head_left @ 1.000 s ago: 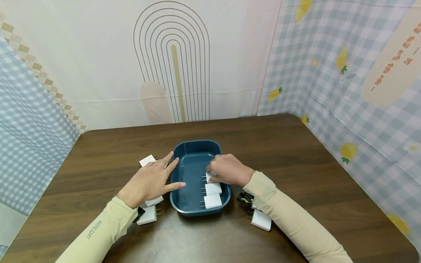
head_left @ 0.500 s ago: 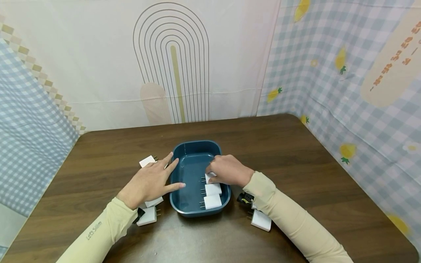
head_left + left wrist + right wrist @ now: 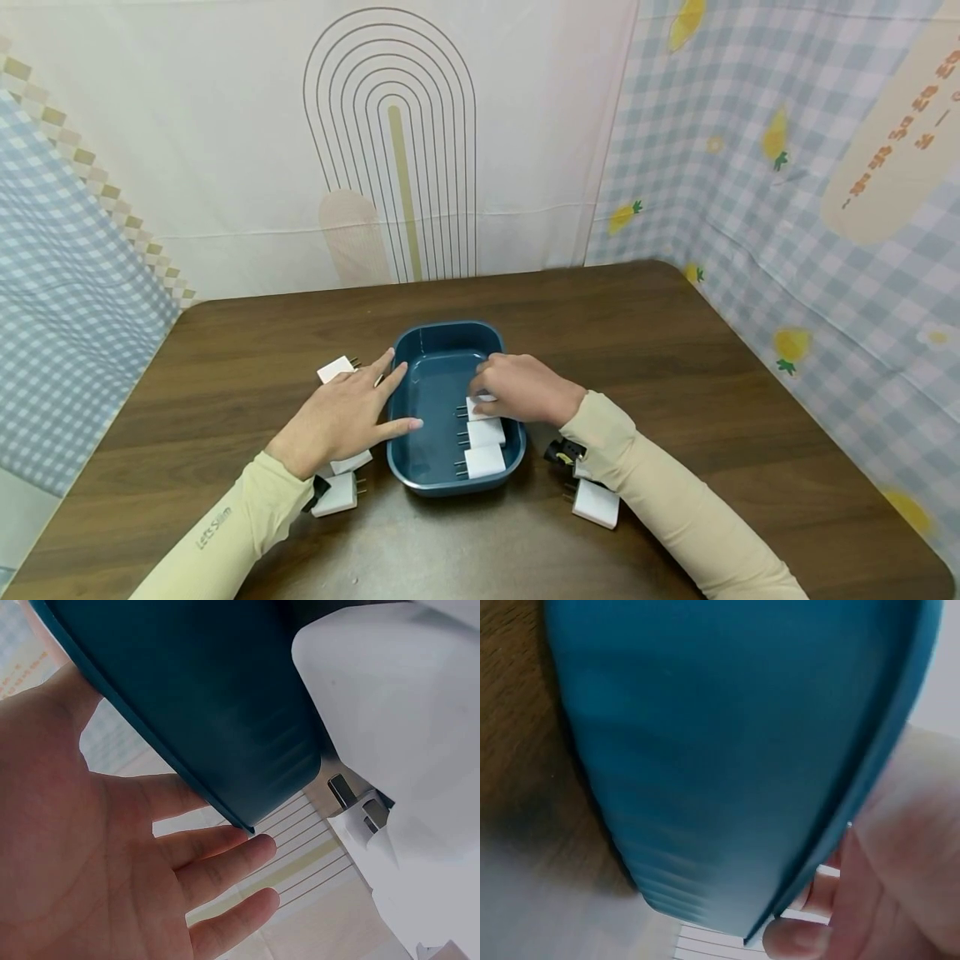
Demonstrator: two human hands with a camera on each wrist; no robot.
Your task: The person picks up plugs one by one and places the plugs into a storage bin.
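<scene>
A dark blue tray [image 3: 429, 477] stands on the table, and its outer wall fills much of both wrist views. Along its right side lie two white plug adapters, a near one [image 3: 484, 461] and a middle one [image 3: 486, 432], prongs pointing left. Behind them my right hand [image 3: 528, 388] reaches over the right rim and pinches a third adapter [image 3: 478, 408], partly covered by the fingers. My left hand [image 3: 341, 417] lies with spread fingers at the left rim; in the left wrist view its fingers [image 3: 225, 866] are extended beside the tray wall.
Left of the tray are more white adapters: a far one [image 3: 337, 367], one [image 3: 352, 461] partly under my left hand, and a near one [image 3: 335, 494]. To the right lies another adapter [image 3: 596, 503], with one partly hidden by the right wrist strap [image 3: 564, 452]. Patterned cloth hangs behind the table.
The adapter at my right fingers has shifted slightly left and toward the middle one, and more of it shows. My left hand has stayed in place.
</scene>
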